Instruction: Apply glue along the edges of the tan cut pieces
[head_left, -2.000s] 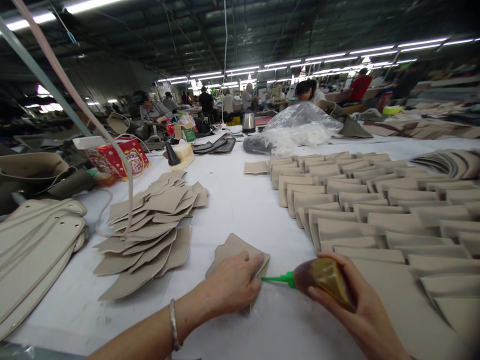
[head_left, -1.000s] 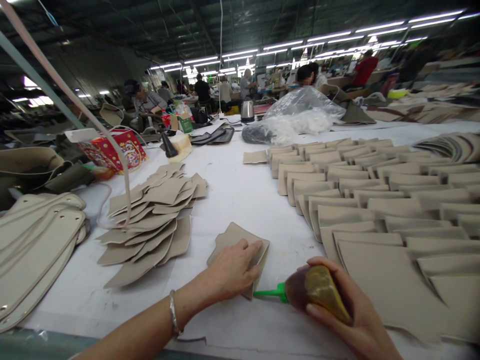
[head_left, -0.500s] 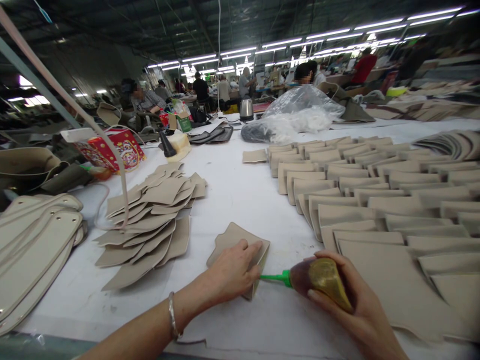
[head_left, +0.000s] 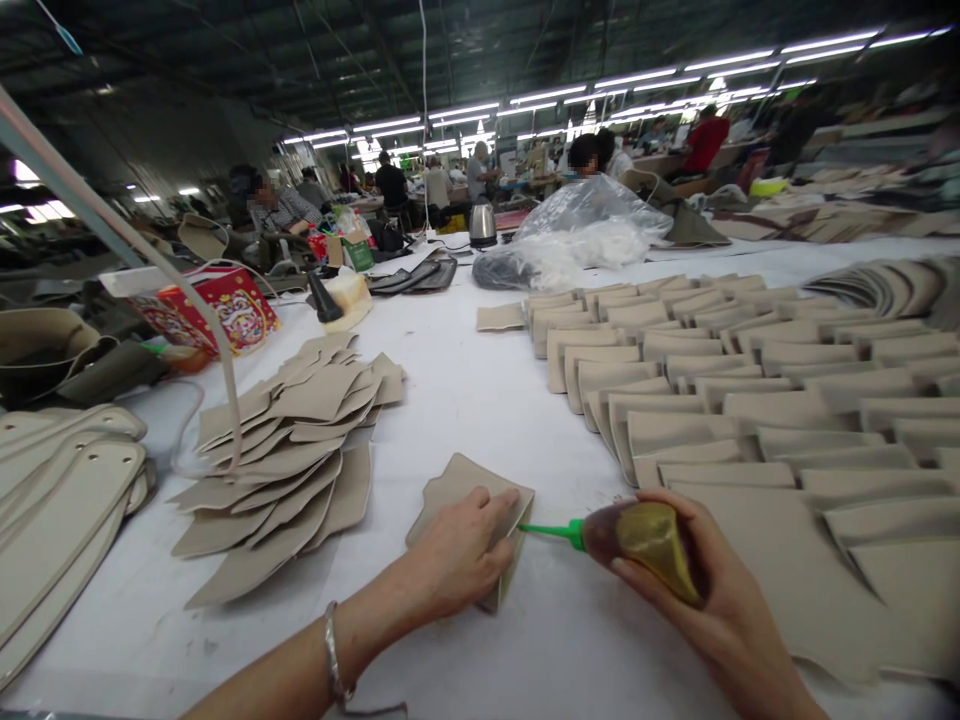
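Note:
My left hand (head_left: 459, 551) presses down on a beige cut piece (head_left: 454, 484) lying on the white table (head_left: 480, 390), fingers curled over its right edge. My right hand (head_left: 701, 600) grips a brown glue bottle (head_left: 639, 535) with a green nozzle (head_left: 547, 530). The nozzle tip points left and meets the right edge of the piece, just beside my left fingertips.
A fanned heap of beige pieces (head_left: 292, 450) lies to the left. Rows of overlapping beige pieces (head_left: 735, 400) fill the right side. Long beige panels (head_left: 60, 510) sit at the far left. A red box (head_left: 217, 305), a plastic bag (head_left: 585, 230), a kettle (head_left: 482, 222) and several workers are at the back.
The nozzle tip has slid a little along the piece's right edge, down and then back up. My left hand has stayed on the piece. The view has shifted slightly.

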